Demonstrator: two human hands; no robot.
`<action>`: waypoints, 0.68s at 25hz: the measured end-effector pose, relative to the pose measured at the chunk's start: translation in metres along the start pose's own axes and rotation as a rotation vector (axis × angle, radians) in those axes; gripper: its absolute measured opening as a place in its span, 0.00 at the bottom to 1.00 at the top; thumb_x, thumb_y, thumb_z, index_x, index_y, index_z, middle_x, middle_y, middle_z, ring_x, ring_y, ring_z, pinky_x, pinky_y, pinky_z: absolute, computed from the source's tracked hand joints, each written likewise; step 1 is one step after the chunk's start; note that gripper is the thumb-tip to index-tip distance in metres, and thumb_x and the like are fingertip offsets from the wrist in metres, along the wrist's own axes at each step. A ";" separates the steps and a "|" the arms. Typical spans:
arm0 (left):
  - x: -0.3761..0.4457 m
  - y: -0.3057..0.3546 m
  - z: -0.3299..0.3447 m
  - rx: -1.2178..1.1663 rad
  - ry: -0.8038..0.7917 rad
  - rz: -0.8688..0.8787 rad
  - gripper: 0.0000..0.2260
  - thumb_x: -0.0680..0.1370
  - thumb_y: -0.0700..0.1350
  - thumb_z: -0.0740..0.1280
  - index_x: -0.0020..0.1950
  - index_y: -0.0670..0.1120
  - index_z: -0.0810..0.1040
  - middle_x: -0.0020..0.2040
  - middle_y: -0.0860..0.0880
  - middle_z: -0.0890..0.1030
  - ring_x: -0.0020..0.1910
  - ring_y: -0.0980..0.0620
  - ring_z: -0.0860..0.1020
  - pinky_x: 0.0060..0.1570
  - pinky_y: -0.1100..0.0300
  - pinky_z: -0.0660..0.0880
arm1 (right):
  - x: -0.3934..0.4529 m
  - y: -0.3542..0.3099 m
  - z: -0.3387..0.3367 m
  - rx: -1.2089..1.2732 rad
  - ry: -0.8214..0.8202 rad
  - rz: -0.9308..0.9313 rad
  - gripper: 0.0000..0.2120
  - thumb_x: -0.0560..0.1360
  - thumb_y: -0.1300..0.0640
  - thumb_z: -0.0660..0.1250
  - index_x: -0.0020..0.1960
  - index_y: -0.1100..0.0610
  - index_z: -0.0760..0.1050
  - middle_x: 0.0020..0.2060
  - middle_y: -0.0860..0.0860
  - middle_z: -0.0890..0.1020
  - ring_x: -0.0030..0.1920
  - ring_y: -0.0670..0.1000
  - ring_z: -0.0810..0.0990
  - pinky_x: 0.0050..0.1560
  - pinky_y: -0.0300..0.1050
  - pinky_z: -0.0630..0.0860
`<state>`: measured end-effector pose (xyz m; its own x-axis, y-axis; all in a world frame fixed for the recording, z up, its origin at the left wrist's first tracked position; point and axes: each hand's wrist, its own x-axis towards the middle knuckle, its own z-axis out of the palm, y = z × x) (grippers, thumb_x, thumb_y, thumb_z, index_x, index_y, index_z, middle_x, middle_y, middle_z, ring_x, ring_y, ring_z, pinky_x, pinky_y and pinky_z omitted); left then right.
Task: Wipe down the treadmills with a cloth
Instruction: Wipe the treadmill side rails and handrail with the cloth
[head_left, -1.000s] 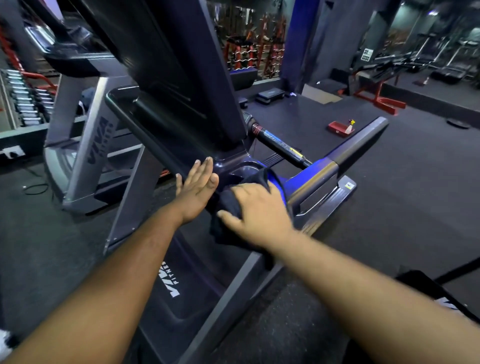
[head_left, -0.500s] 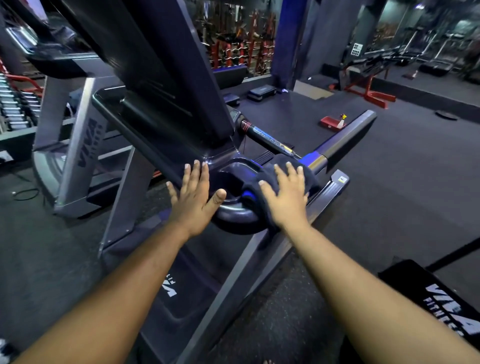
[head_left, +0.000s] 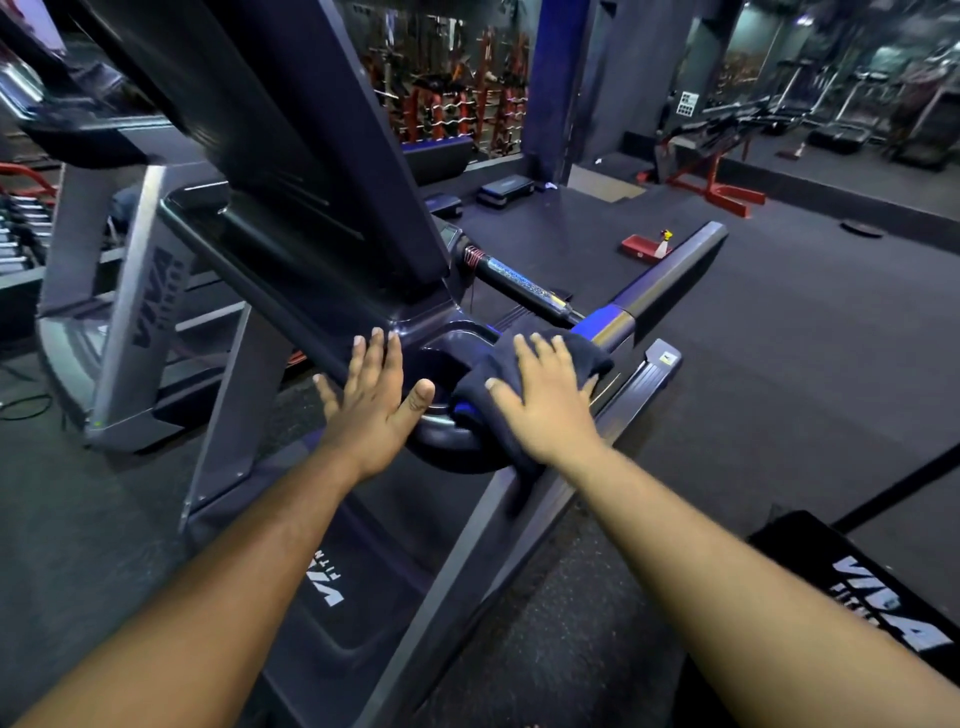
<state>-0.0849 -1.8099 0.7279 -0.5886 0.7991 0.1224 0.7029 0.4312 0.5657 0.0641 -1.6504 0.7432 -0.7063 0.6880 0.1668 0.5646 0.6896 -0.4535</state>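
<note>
Dark cloth pressed flat under the right hand on a treadmill console corner.

Head view: the right hand lies with fingers straight on the cloth, which is draped where the cup-holder rim meets the side handrail. The handrail's long axis runs up and to the right, away from the fingertips, so the right hand is nearer it. The left hand rests open, fingers spread, on the console edge just beside the cloth, bracing. Compared with half a second ago, both hands sit almost where they were; the cloth has spread slightly toward the handrail.
</note>
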 end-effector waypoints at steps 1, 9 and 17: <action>0.000 0.000 0.000 -0.018 -0.005 -0.001 0.53 0.62 0.82 0.31 0.80 0.54 0.37 0.80 0.57 0.33 0.75 0.59 0.27 0.72 0.37 0.28 | -0.019 -0.006 0.004 -0.014 -0.004 -0.079 0.35 0.79 0.35 0.54 0.80 0.50 0.53 0.81 0.49 0.51 0.80 0.51 0.43 0.75 0.70 0.48; 0.002 0.003 -0.003 -0.005 -0.021 -0.021 0.53 0.61 0.82 0.30 0.80 0.54 0.37 0.80 0.59 0.35 0.75 0.60 0.29 0.72 0.33 0.33 | 0.057 -0.038 -0.013 -0.399 -0.391 -0.259 0.32 0.82 0.37 0.49 0.81 0.50 0.48 0.81 0.46 0.45 0.80 0.49 0.42 0.75 0.66 0.45; 0.002 -0.002 -0.004 -0.017 -0.007 -0.016 0.51 0.63 0.81 0.31 0.80 0.56 0.36 0.78 0.62 0.32 0.73 0.63 0.27 0.72 0.35 0.31 | 0.044 -0.014 -0.021 -0.348 -0.318 -0.449 0.40 0.74 0.26 0.45 0.80 0.46 0.55 0.80 0.42 0.56 0.80 0.45 0.50 0.76 0.63 0.53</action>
<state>-0.0887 -1.8106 0.7301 -0.5968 0.7952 0.1073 0.6866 0.4369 0.5811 0.0342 -1.6246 0.7756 -0.9675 0.2522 -0.0175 0.2528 0.9641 -0.0811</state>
